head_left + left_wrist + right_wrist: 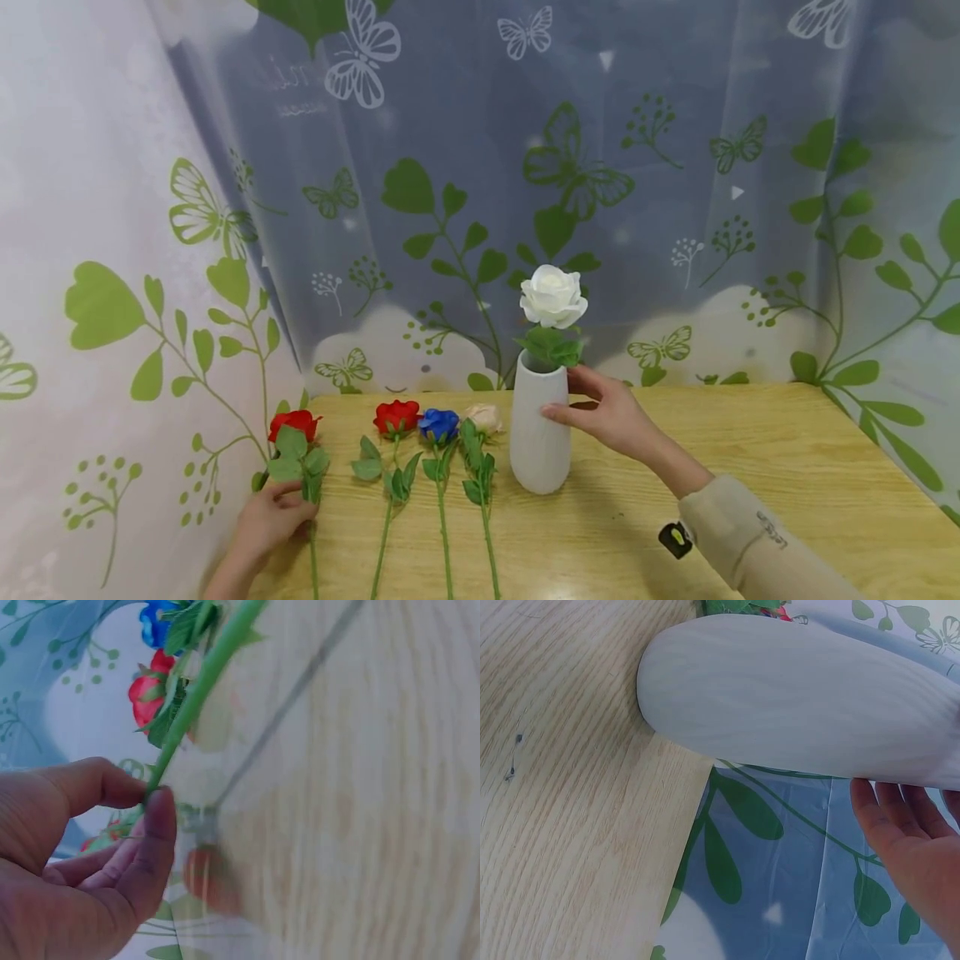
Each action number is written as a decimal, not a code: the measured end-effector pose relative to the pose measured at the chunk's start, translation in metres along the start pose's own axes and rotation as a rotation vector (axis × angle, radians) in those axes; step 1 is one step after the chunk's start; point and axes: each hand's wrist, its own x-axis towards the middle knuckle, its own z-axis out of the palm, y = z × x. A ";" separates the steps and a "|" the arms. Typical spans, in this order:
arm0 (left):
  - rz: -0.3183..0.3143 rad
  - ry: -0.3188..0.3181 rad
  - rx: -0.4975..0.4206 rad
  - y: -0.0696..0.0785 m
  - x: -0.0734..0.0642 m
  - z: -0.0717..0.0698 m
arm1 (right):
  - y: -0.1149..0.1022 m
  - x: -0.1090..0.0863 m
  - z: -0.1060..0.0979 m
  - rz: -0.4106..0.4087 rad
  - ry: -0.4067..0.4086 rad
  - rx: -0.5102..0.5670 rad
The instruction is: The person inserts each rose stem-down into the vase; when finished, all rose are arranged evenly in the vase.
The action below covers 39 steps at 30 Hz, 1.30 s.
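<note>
My left hand (273, 517) pinches the green stem (206, 679) of a red rose (294, 426) at the left of the table, between thumb and forefinger. A white vase (542, 433) stands upright right of the middle, with a single white rose (554, 297) and its leaves above the rim. My right hand (611, 417) grips the vase's upper right side, thumb on the front and fingers behind. In the right wrist view the fingertips (862, 796) meet the side of the vase.
Between the left hand and the vase lie a second red rose (397, 417), a blue rose (439, 425) and a cream rose (484, 418), stems toward me. A patterned curtain (480, 100) borders the wooden table (750, 467) at the back and sides.
</note>
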 end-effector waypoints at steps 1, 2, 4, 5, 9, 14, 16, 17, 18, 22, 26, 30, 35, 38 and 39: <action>0.006 0.010 -0.032 0.002 0.001 0.000 | 0.000 0.000 0.000 0.003 0.001 0.000; 0.010 0.019 -0.061 0.004 0.001 -0.001 | 0.000 0.000 -0.001 0.005 0.003 -0.002; 0.029 0.023 -0.140 0.008 0.002 -0.001 | 0.000 0.000 -0.001 0.006 0.005 -0.010; 0.034 0.021 -0.167 0.011 0.002 -0.001 | 0.000 0.000 -0.001 0.009 0.007 -0.013; 0.080 0.028 -0.265 0.026 0.001 -0.003 | 0.000 0.000 -0.002 0.012 0.009 -0.017; 0.132 0.067 -0.406 0.047 -0.002 -0.005 | -0.001 0.001 -0.002 0.009 0.010 -0.007; 0.142 0.083 -0.469 0.055 -0.005 -0.006 | -0.002 0.001 -0.001 0.006 0.009 -0.001; 0.142 0.090 -0.503 0.059 -0.006 -0.007 | -0.002 0.001 -0.001 0.004 0.007 0.000; 0.141 0.095 -0.519 0.062 -0.007 -0.008 | -0.002 0.001 0.000 0.000 0.004 0.002; 0.126 0.108 -0.554 0.079 -0.010 -0.011 | -0.002 0.001 0.000 -0.002 0.002 0.001; 0.120 0.102 -0.608 0.098 -0.011 -0.010 | -0.001 0.001 -0.001 0.001 0.005 -0.008; 0.141 0.090 -0.677 0.116 -0.013 -0.008 | -0.001 0.000 -0.001 0.003 0.006 -0.009; 0.198 0.108 -0.749 0.140 -0.015 -0.005 | -0.001 -0.001 0.000 0.018 0.005 0.002; 0.217 0.119 -0.795 0.154 -0.016 -0.002 | 0.000 -0.002 0.000 0.016 0.001 0.005; 0.222 0.122 -0.805 0.158 -0.017 -0.001 | -0.001 -0.002 0.000 0.021 0.004 0.007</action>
